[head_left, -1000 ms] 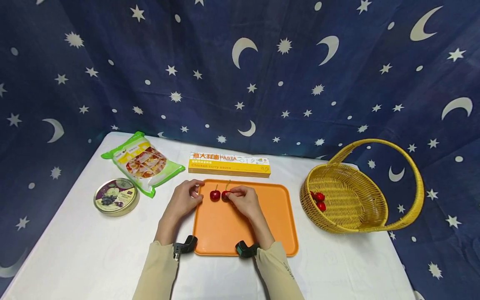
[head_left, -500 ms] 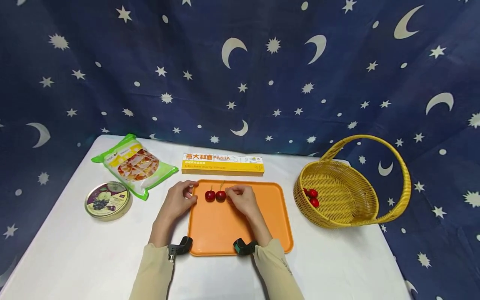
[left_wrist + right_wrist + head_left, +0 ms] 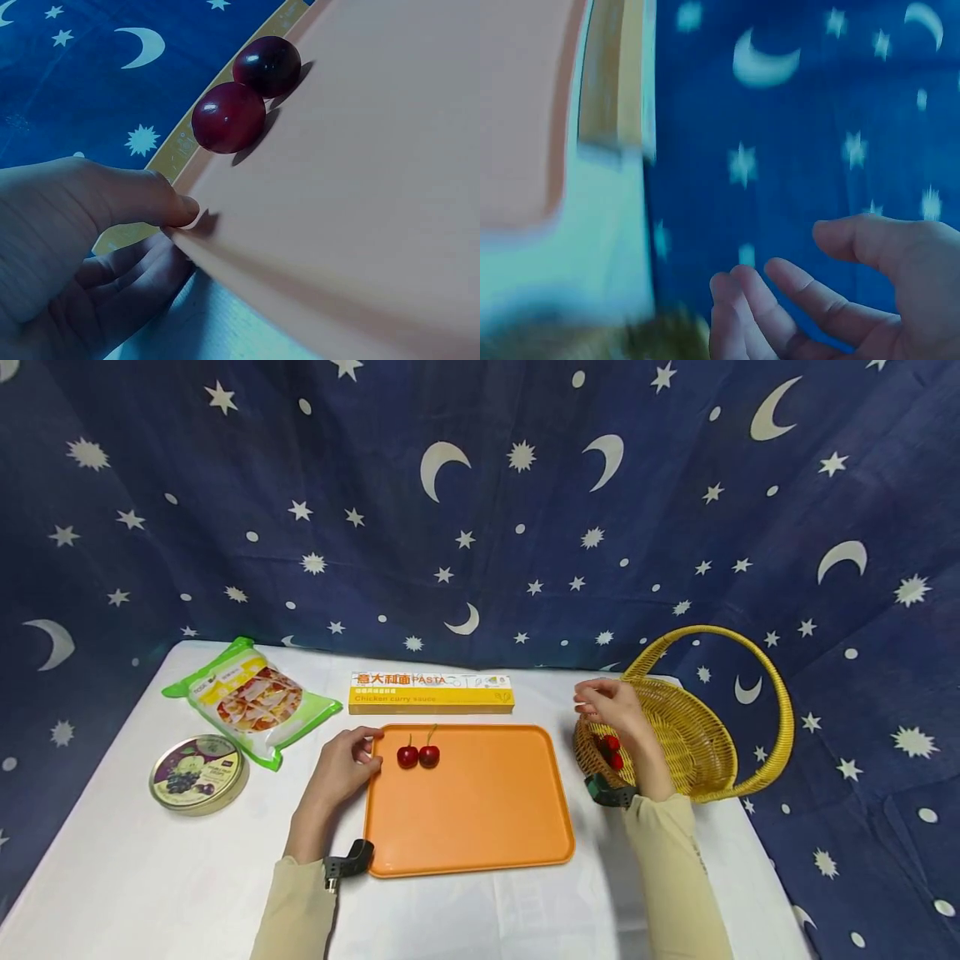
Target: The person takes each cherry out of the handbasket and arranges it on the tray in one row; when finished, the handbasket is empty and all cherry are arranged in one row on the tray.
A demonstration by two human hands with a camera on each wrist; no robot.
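Two red cherries (image 3: 418, 755) (image 3: 229, 118) lie side by side at the far left of an orange tray (image 3: 480, 810). My left hand (image 3: 341, 767) rests at the tray's left rim, its thumb (image 3: 161, 206) touching the edge (image 3: 225, 259); it holds nothing. My right hand (image 3: 611, 703) hovers over the near rim of a yellow wicker basket (image 3: 701, 739), fingers loosely curled (image 3: 780, 300) and empty in the blurred right wrist view. More red cherries (image 3: 609, 750) lie inside the basket, just under that hand.
On the white table (image 3: 150, 877) a yellow pasta box (image 3: 431, 691) lies behind the tray. A green snack bag (image 3: 251, 697) and a round tin (image 3: 198, 773) sit at the left. A star-patterned blue cloth (image 3: 480, 510) hangs behind.
My right hand let go of the cherry on the tray and moved right, up over the basket. Both cherries stay on the tray. The left hand has barely moved.
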